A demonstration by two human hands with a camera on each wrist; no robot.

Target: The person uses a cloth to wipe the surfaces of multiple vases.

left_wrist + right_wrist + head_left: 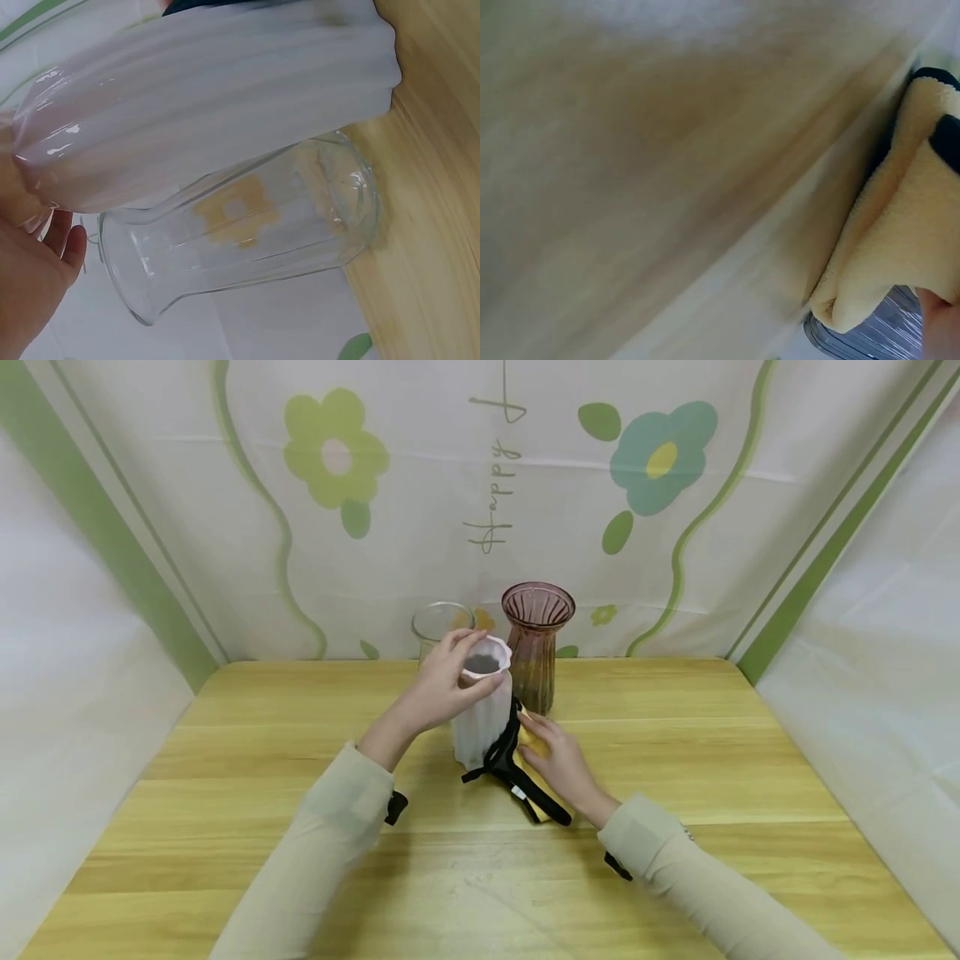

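Note:
In the head view my left hand point(450, 683) grips a white fluted vase point(480, 727) by its scalloped rim, thumb on the near side and fingers across the top. The vase stands upright with its base at the table. My right hand point(561, 760) holds a folded yellow cloth point(900, 225) with black edging point(536, 795) against the vase's lower right side. A small white label shows on the black part. Where the cloth meets the vase is partly hidden. In the left wrist view the white vase fills the upper part of the picture.
A clear glass vase point(232, 232) stands just behind and left of the white one. Behind and to the right is a purple-to-amber ribbed glass vase point(536, 652), close to the cloth. A wooden table point(300, 827) lies underneath, backed by a flowered curtain point(420, 485).

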